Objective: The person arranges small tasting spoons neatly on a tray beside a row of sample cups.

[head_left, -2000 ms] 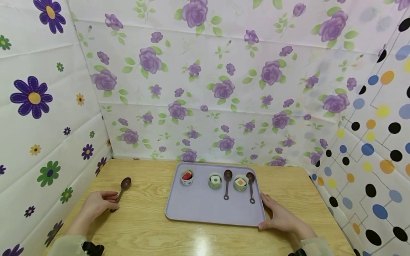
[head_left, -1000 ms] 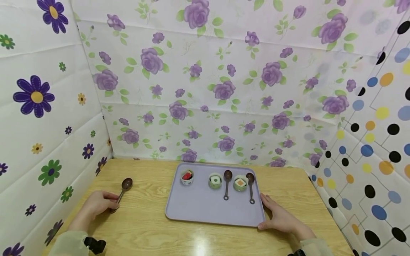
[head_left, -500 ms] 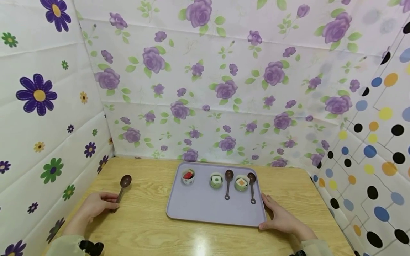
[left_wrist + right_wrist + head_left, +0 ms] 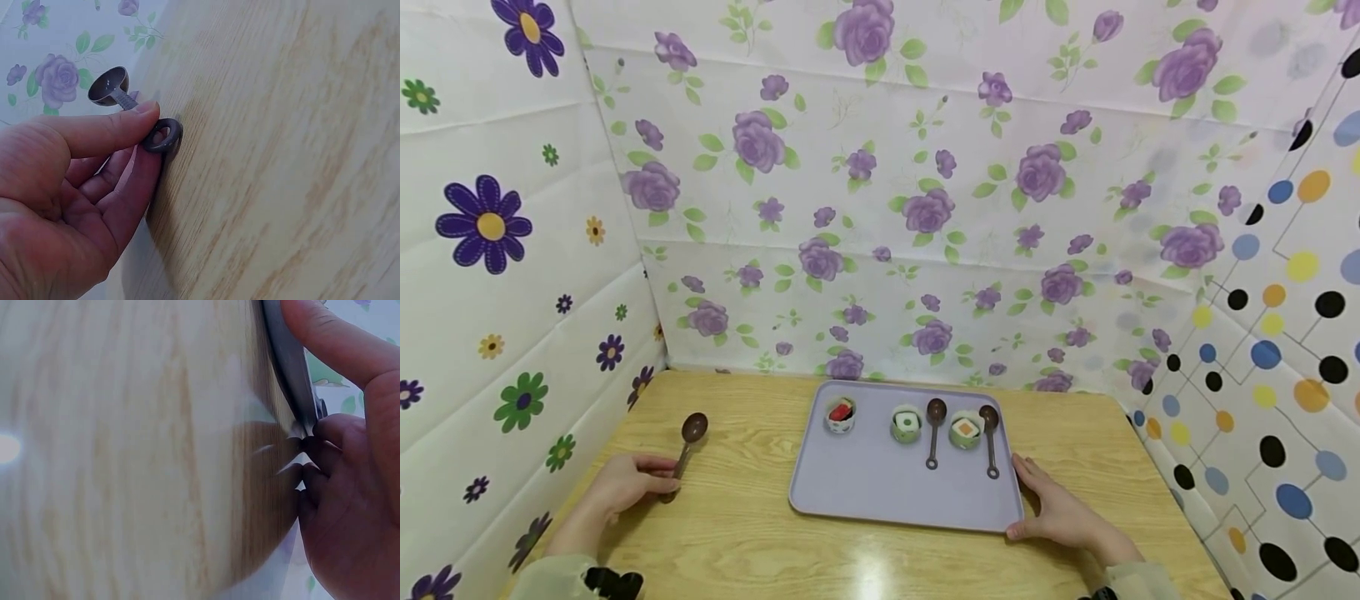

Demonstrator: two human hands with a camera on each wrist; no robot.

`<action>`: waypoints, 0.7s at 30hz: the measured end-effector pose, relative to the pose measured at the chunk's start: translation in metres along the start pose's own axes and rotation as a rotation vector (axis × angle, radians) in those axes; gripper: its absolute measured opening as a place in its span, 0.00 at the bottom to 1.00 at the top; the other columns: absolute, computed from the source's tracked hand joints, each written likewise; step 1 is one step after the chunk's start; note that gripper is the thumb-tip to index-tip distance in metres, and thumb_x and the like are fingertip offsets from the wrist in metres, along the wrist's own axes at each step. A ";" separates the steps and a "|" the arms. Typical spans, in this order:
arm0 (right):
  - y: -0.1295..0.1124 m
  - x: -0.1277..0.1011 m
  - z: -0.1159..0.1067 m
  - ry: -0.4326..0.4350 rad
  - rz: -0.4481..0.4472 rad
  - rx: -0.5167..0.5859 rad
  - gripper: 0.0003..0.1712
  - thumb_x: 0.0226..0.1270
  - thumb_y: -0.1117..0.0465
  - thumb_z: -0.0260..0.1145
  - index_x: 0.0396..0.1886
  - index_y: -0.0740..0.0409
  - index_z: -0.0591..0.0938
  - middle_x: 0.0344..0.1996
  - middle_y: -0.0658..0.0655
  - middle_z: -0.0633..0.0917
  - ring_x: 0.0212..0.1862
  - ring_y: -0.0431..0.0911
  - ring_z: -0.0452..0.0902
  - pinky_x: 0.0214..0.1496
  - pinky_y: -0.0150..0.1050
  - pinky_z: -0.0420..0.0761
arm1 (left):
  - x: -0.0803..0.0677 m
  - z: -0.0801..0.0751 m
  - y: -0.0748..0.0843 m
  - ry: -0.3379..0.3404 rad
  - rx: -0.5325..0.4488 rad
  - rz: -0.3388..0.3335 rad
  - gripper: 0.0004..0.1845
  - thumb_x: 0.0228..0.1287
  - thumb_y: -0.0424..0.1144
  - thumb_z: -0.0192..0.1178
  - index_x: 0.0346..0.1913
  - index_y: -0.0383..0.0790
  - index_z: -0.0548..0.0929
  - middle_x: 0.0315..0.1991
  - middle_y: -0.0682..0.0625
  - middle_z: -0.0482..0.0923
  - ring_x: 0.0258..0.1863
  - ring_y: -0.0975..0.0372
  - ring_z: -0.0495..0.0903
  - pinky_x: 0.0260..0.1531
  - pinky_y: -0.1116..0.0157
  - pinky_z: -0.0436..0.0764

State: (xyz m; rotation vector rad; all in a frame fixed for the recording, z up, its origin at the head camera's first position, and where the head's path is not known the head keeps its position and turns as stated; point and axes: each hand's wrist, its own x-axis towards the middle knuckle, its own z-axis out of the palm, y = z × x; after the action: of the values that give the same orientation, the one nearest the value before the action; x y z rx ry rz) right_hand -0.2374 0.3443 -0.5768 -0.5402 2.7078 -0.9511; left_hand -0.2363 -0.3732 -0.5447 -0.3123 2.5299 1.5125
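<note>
little has changed over the last two seconds: my left hand still pinches the ringed end of the loose spoon lying on the bench, left of the tray. my right hand still grips the tray's near right corner. no lift yet.

Brown spoon lies flat on the desk, left of the tray, bowl facing up and pointing away, ringed handle end pinched by the left hand. Lilac rectangular tray sits flat mid-desk; the right hand grips its near right corner, thumb on the rim.
</note>
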 end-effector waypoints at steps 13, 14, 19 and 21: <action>-0.004 -0.001 -0.002 -0.006 0.000 0.016 0.76 0.54 0.39 0.85 0.87 0.66 0.49 0.84 0.75 0.50 0.83 0.74 0.41 0.78 0.75 0.50 | 0.003 0.017 0.008 -0.024 -0.148 0.015 0.29 0.63 0.30 0.77 0.64 0.19 0.81 0.50 0.40 0.90 0.38 0.65 0.89 0.40 0.65 0.89; -0.004 -0.001 -0.002 -0.006 0.000 0.019 0.76 0.54 0.39 0.85 0.87 0.66 0.49 0.84 0.75 0.49 0.83 0.74 0.40 0.78 0.75 0.50 | 0.004 0.019 0.008 -0.029 -0.179 0.021 0.29 0.64 0.29 0.76 0.64 0.18 0.80 0.51 0.39 0.89 0.38 0.64 0.89 0.41 0.65 0.89; -0.003 0.000 -0.001 -0.012 0.001 0.025 0.76 0.54 0.40 0.85 0.87 0.66 0.49 0.84 0.75 0.49 0.83 0.74 0.40 0.78 0.76 0.49 | 0.005 0.032 0.012 -0.036 -0.264 0.045 0.28 0.63 0.25 0.75 0.64 0.16 0.79 0.51 0.38 0.89 0.38 0.64 0.89 0.42 0.64 0.89; -0.001 0.000 -0.001 -0.014 0.000 0.019 0.76 0.54 0.39 0.85 0.87 0.66 0.49 0.84 0.75 0.49 0.83 0.74 0.40 0.78 0.75 0.49 | 0.005 0.037 0.014 -0.032 -0.270 0.048 0.28 0.62 0.25 0.75 0.63 0.17 0.80 0.51 0.39 0.89 0.38 0.64 0.89 0.42 0.65 0.89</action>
State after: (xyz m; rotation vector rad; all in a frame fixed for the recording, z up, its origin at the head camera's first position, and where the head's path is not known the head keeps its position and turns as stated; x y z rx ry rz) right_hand -0.2375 0.3438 -0.5755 -0.5418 2.6837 -0.9680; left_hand -0.2430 -0.3342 -0.5511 -0.2620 2.3243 1.8643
